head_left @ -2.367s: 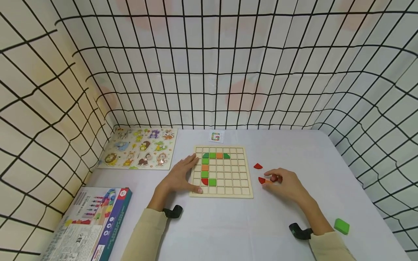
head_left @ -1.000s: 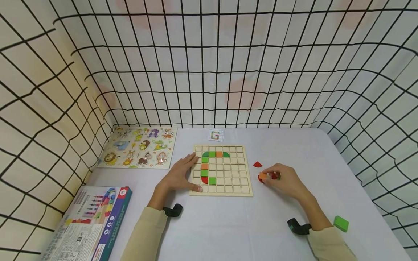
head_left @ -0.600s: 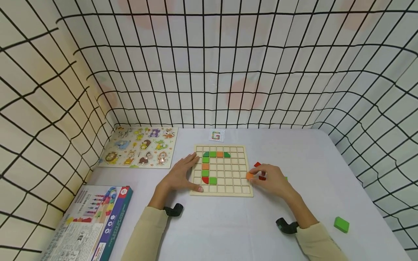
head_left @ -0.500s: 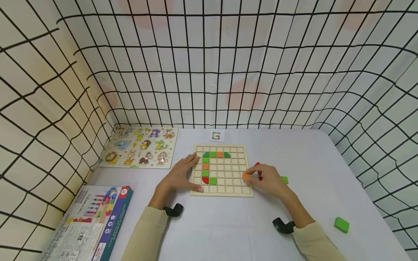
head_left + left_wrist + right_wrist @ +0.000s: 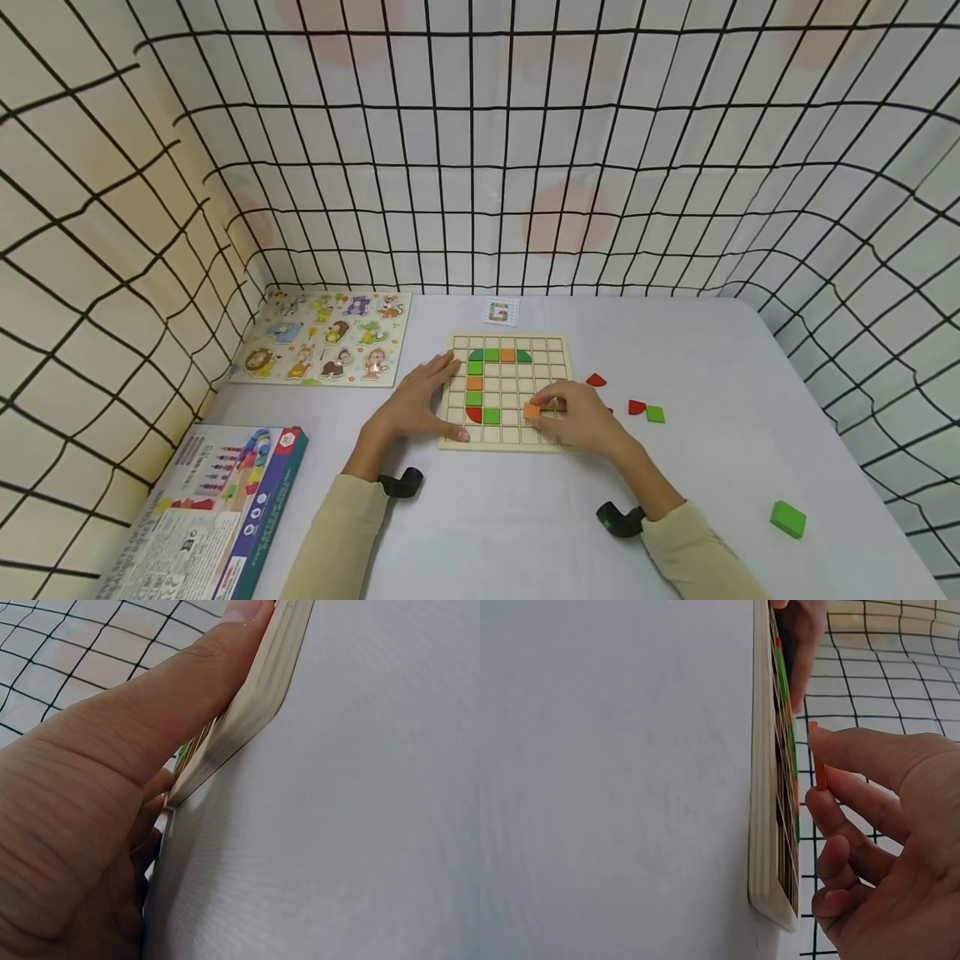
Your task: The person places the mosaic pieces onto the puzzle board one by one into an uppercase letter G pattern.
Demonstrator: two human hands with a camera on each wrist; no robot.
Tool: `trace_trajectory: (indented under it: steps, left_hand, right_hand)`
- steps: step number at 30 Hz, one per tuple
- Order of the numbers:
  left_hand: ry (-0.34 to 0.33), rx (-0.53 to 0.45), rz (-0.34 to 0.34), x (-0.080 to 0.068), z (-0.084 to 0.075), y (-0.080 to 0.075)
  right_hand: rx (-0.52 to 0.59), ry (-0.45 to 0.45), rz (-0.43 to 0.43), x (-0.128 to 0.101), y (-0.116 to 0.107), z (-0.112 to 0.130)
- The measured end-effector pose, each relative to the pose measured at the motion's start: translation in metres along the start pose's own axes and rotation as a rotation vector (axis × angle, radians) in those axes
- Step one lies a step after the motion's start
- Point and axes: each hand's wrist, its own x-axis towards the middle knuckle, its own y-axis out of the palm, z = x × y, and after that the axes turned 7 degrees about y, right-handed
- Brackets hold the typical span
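Observation:
A wooden grid board (image 5: pixel 555 346) lies mid-table with green, orange and red tiles set in an angular line at its left. My right hand (image 5: pixel 573 417) hovers over the board's lower middle and pinches a small orange square tile (image 5: pixel 532 410) (image 5: pixel 820 766) between thumb and fingers. My left hand (image 5: pixel 416 404) lies flat with straight fingers on the board's left edge (image 5: pixel 255 712), thumb along its near corner. Loose on the table right of the board are two red pieces (image 5: pixel 596 380) (image 5: pixel 636 407) and a small green tile (image 5: pixel 656 413).
A green block (image 5: pixel 787 518) sits near the table's front right. An animal peg puzzle (image 5: pixel 322 337) lies at the back left, a toy box (image 5: pixel 202 517) at the front left, and a small pattern card (image 5: pixel 501 312) behind the board. Netted cloth walls enclose the table.
My right hand picked the orange tile up from the pieces right of the board and carried it leftward over the board. The left hand stayed in place.

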Motion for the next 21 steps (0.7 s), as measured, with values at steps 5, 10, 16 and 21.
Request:
trace_trajectory:
  steps: [5,10,16,21]
  left_hand:
    - [-0.004,0.005,0.004,0.001,-0.001,0.000]
    - [-0.018,0.006,0.011,-0.001,0.000,0.001]
    - [-0.028,0.001,0.007,0.000,0.000,0.001]
    - [-0.036,0.008,0.006,0.001,0.000,0.000]
  right_hand:
    - [0.013,-0.035,0.016,0.003,0.007,0.002]
    - [-0.015,-0.031,0.028,0.006,0.014,0.005]
    - [-0.031,-0.055,0.036,0.009,0.019,0.011]
    - [-0.042,-0.089,0.043,0.011,0.023,0.012]
